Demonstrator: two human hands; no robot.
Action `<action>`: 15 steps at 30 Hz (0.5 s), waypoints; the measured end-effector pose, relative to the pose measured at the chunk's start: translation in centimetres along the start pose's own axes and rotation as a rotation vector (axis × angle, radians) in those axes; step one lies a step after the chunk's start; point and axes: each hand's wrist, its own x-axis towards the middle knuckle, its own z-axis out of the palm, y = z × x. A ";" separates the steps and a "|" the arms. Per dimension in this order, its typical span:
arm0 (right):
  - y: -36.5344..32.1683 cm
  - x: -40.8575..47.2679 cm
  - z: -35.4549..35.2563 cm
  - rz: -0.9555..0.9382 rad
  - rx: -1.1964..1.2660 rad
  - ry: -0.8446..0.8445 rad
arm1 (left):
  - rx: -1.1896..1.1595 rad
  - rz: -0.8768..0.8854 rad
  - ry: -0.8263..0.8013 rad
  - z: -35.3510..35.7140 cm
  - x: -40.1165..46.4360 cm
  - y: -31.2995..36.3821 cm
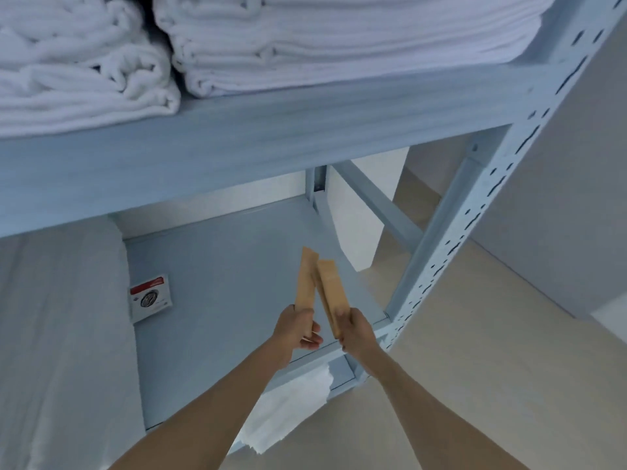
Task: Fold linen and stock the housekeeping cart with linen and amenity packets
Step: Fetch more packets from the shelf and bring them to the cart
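towels point(305, 45) are already stacked up top, but the left hand point(298, 329) and right hand point(356, 330) each grip a tan packet point(307, 279) over the nearly bare lower shelf point(217, 266), so amenities look barely started

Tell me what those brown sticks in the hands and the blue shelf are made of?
The brown packets look like matte kraft paper: flat, tan, no shine, though thin card is possible. The left hand holds one, the right hand the other. The shelf frame looks like painted metal: a thin, smooth pale-blue post with punched slots.
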 end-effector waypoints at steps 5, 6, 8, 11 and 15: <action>1.9 -3.5 -5.4 -0.034 0.085 0.076 | -0.030 0.047 -0.038 3.5 -3.4 0.0; 2.5 -4.2 -6.6 -0.051 0.074 0.082 | -0.046 0.058 -0.039 4.3 -4.3 0.0; 3.7 -5.8 -9.1 -0.068 0.102 0.083 | -0.077 0.082 -0.049 5.9 -5.9 -0.4; 6.1 -8.4 -13.0 -0.064 0.217 0.054 | -0.104 0.125 -0.086 9.2 -9.0 -1.6; 9.8 -12.3 -20.1 -0.086 0.375 0.030 | -0.148 0.179 -0.148 15.9 -13.6 -3.3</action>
